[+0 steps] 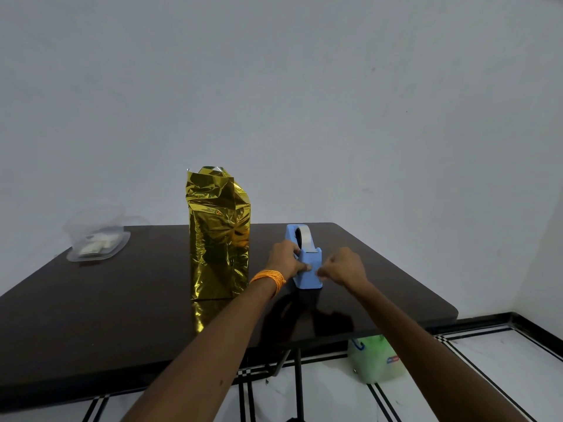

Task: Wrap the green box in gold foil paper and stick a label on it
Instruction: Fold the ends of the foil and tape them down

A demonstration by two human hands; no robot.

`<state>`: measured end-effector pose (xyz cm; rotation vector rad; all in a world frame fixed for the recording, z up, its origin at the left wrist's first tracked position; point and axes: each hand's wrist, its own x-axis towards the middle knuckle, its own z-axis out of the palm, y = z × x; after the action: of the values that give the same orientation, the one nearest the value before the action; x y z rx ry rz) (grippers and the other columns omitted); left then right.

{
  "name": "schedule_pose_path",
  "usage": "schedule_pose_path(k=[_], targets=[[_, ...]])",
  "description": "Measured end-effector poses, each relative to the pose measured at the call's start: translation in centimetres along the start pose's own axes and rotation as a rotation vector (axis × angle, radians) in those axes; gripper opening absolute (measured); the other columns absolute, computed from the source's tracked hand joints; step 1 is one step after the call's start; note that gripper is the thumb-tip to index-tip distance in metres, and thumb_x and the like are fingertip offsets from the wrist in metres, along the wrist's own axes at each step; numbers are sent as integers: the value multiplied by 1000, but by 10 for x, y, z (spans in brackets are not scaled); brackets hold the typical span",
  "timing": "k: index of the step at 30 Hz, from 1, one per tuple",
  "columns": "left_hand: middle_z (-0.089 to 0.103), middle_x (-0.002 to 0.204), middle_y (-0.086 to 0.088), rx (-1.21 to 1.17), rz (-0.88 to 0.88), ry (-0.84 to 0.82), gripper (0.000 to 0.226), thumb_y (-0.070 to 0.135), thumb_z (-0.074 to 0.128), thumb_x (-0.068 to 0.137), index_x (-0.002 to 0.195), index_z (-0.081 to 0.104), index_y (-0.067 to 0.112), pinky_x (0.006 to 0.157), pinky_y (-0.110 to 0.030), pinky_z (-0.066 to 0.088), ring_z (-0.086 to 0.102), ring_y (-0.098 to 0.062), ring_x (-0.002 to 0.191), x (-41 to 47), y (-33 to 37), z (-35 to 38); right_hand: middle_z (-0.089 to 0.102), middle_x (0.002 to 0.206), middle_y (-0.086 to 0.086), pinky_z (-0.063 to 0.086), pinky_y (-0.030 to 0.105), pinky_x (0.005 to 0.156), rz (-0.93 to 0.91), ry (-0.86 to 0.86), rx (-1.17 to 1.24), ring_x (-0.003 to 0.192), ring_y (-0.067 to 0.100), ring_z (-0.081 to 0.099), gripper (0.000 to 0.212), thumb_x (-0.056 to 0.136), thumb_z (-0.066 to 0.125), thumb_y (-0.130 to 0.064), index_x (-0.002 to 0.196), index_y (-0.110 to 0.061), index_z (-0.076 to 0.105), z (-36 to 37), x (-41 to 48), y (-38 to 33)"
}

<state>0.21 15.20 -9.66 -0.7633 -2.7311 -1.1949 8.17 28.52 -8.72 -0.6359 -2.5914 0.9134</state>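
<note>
One wide-angle head-worn camera looks forward and slightly down across the dark table (91, 315) from its near side, the left hand (285, 260) and right hand (345, 266) mid-frame, the white wall (304, 86) far behind.

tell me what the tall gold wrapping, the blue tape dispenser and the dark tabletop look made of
Tall gold wrapping: thin metallic foil, mirror-bright, sharply creased. Blue tape dispenser: likely moulded plastic, matte, even colour. Dark tabletop: glossy, mirrors the foil; laminate or lacquered wood, cannot tell.
</note>
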Motion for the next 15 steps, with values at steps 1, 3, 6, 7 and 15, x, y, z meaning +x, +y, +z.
schedule_pose_path(k=[1, 3, 6, 7, 15], targets=[[71, 108, -16, 12, 5, -2, 47, 29, 86, 72, 107, 69, 3, 83, -42, 58, 69, -30, 90, 0, 0, 0, 65, 61, 0, 46, 24, 51, -11, 3, 22, 54, 11, 56, 23, 79, 77, -14, 60, -8, 66, -1, -1, 6], [70, 110, -15, 44, 12, -12, 47, 30, 84, 75, 110, 68, 3, 86, -40, 56, 68, -30, 94, 0, 2, -1, 71, 68, 0, 52, 29, 60, -60, 41, 81, 63, 12, 63, 25, 85, 73, -19, 62, -9, 70, -7, -3, 14], [68, 114, -14, 190, 35, -42, 43, 26, 79, 80, 115, 65, 5, 86, -36, 53, 64, -30, 104, -3, 9, -6, 73, 78, -3, 53, 34, 79, -114, 45, 203, 81, 11, 66, 24, 89, 67, -24, 71, -10, 74, -22, -4, 7], [67, 115, -15, 220, 51, -32, 41, 22, 77, 81, 117, 64, 5, 85, -36, 53, 63, -30, 105, -4, 12, -9, 73, 81, -4, 52, 34, 80, -121, 48, 248, 81, 11, 64, 23, 90, 66, -26, 75, -11, 74, -28, -3, 2], [72, 98, -10, 58, 214, 304, 27, 5, 58, 81, 104, 70, 14, 82, -34, 55, 67, -26, 91, -4, 54, -88, 68, 95, -3, 54, 37, 80, -273, 112, 523, 85, 16, 64, 11, 90, 67, -34, 97, -26, 68, -52, 9, -65]])
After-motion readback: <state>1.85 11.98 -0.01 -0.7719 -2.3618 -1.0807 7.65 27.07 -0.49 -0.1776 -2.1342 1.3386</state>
